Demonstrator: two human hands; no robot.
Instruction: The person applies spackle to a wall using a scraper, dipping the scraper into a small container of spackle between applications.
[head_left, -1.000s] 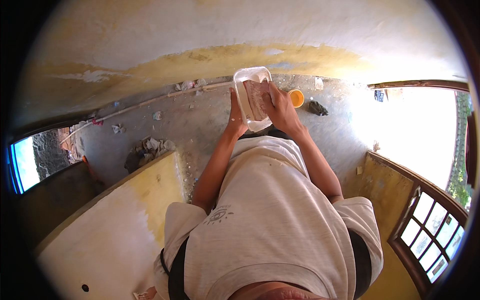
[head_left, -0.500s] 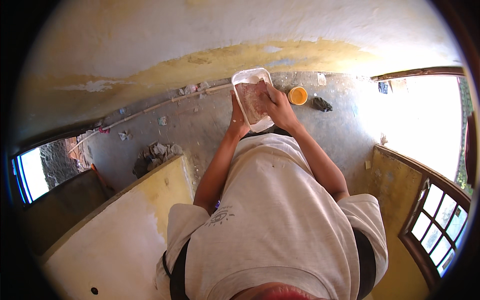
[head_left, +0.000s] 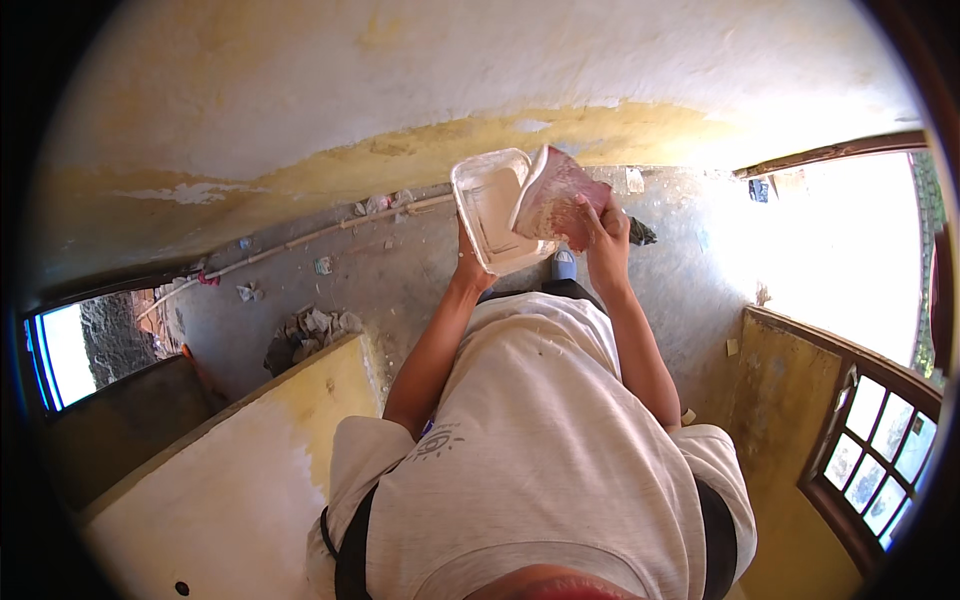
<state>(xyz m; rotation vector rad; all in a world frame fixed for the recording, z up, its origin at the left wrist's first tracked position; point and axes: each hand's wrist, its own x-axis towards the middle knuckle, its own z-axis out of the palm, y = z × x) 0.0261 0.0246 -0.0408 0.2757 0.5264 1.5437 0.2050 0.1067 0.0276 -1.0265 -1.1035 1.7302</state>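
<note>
My left hand (head_left: pixel 470 265) grips a white rectangular plastic tub (head_left: pixel 486 208) by its left side, holding it tilted in front of me near the wall. Pale residue coats the inside of the tub. In my right hand (head_left: pixel 609 242) is a reddish-brown flexible sheet (head_left: pixel 562 198), pinched at its right edge and bent into a curve. Whitish paste smears its face and left edge. The sheet is raised at the tub's right side and overlaps its rim; whether the two touch I cannot tell.
Ahead stands a wall (head_left: pixel 380 80) with white and yellow patches. A long pole (head_left: pixel 330 228) lies along its foot, near scraps of litter. A crumpled heap (head_left: pixel 310 335) sits behind a low wall (head_left: pixel 240 450) at left. A dark crumpled bag (head_left: pixel 642 233) lies right; a paned window (head_left: pixel 880 455) is lower right.
My right hand has lifted the sheet out of the tub and moved right and slightly down, exposing the tub's inside. A yellow bucket on the floor is now hidden.
</note>
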